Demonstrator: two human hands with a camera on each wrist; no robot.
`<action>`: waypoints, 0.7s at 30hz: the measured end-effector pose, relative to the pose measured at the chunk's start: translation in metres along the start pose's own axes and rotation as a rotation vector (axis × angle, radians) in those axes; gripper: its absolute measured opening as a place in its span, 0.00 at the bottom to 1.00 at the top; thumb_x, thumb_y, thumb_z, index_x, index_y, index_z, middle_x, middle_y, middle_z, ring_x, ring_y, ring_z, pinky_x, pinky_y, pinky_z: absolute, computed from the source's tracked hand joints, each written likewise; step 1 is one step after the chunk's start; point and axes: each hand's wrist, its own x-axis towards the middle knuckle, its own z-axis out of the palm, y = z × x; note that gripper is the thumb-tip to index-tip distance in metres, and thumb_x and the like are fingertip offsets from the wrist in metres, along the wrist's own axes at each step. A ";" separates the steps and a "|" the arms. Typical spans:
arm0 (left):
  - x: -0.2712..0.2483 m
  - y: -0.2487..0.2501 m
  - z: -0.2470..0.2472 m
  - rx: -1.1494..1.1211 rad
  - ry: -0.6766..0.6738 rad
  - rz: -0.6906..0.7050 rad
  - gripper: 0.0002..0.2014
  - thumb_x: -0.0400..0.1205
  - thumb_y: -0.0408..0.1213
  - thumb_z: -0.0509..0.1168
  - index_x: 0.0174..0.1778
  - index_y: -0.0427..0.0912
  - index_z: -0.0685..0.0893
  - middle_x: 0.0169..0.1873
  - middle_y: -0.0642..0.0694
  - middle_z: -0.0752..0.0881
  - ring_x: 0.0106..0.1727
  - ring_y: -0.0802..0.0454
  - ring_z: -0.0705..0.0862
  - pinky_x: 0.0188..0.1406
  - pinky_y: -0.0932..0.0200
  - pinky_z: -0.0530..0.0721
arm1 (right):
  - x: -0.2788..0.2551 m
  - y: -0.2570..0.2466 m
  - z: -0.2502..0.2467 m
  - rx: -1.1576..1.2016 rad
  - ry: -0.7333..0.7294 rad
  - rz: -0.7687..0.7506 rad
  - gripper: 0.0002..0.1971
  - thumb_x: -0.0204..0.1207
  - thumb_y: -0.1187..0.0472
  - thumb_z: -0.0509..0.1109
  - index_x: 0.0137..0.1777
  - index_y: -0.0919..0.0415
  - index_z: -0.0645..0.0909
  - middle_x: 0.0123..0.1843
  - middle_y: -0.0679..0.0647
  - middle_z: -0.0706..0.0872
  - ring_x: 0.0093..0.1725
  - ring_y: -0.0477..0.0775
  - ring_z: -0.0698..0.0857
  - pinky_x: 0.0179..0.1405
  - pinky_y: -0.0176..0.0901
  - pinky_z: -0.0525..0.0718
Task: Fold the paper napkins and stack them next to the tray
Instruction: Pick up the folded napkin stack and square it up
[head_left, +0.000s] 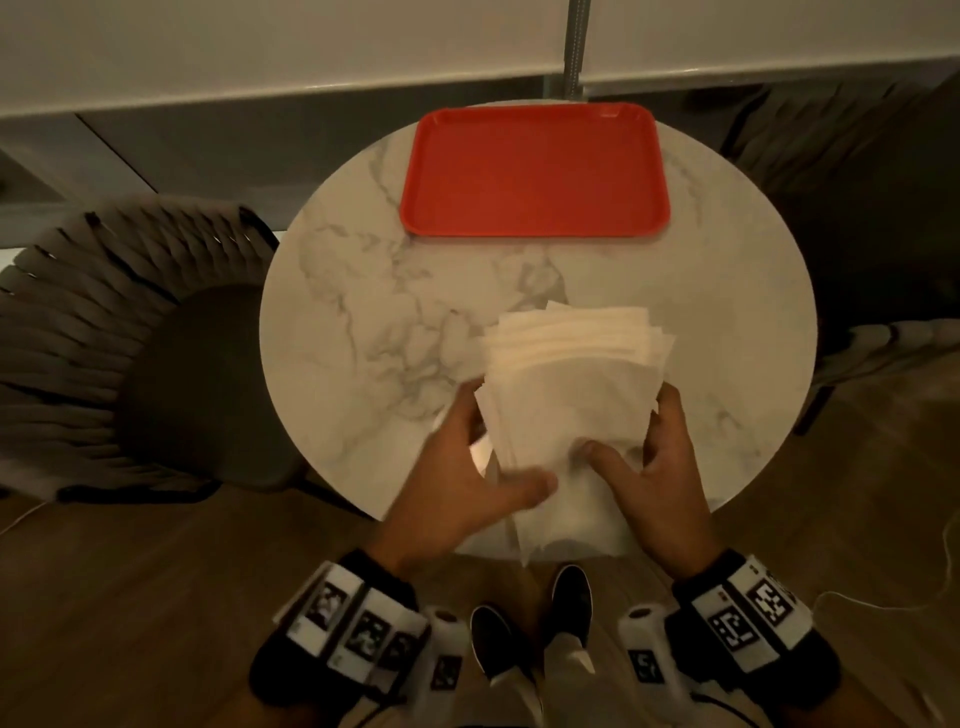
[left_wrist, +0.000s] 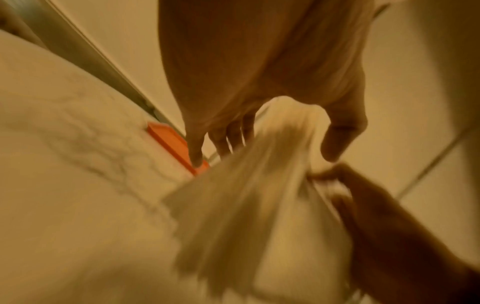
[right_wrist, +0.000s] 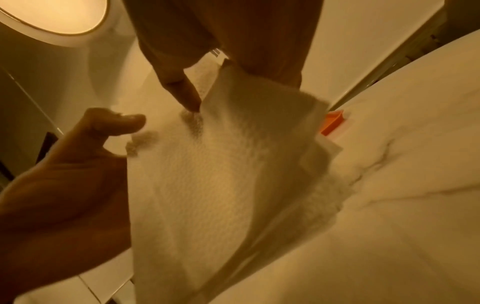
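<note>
A loose pile of white paper napkins (head_left: 576, 332) lies on the near right part of the round marble table (head_left: 363, 322). Both my hands hold the top napkin (head_left: 561, 410) over the table's near edge. My left hand (head_left: 506, 439) grips its left side, thumb on top and fingers underneath. My right hand (head_left: 631, 421) pinches its right side, thumb pressing the top face. The blurred left wrist view shows the napkin (left_wrist: 246, 195) passing between my left hand's (left_wrist: 280, 148) thumb and fingers. The empty red tray (head_left: 535, 171) sits at the far side.
Woven dark chairs stand to the left (head_left: 104, 322) and to the right (head_left: 857, 208) of the table. A wall with a metal pipe (head_left: 574, 47) runs behind the tray. Wood floor and my shoes (head_left: 524, 623) lie below the near edge.
</note>
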 end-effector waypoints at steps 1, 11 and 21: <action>-0.004 -0.009 0.013 -0.030 0.011 -0.024 0.40 0.64 0.51 0.77 0.74 0.57 0.73 0.65 0.60 0.84 0.69 0.63 0.82 0.64 0.64 0.82 | 0.000 0.000 0.003 -0.007 -0.007 -0.011 0.33 0.59 0.49 0.74 0.66 0.39 0.68 0.60 0.35 0.84 0.61 0.34 0.83 0.55 0.28 0.82; 0.005 -0.035 0.043 -0.127 0.251 0.228 0.22 0.71 0.39 0.70 0.62 0.48 0.77 0.49 0.57 0.89 0.52 0.59 0.88 0.50 0.61 0.87 | -0.016 0.026 0.010 -0.062 0.038 0.075 0.27 0.65 0.47 0.72 0.60 0.62 0.83 0.56 0.56 0.90 0.60 0.52 0.88 0.65 0.48 0.84; 0.010 -0.076 0.041 0.073 0.184 0.025 0.18 0.71 0.41 0.72 0.56 0.39 0.90 0.39 0.58 0.90 0.45 0.72 0.87 0.48 0.73 0.82 | -0.001 0.056 -0.002 -0.143 -0.128 0.188 0.35 0.70 0.53 0.76 0.73 0.72 0.74 0.67 0.61 0.85 0.62 0.39 0.84 0.51 0.17 0.77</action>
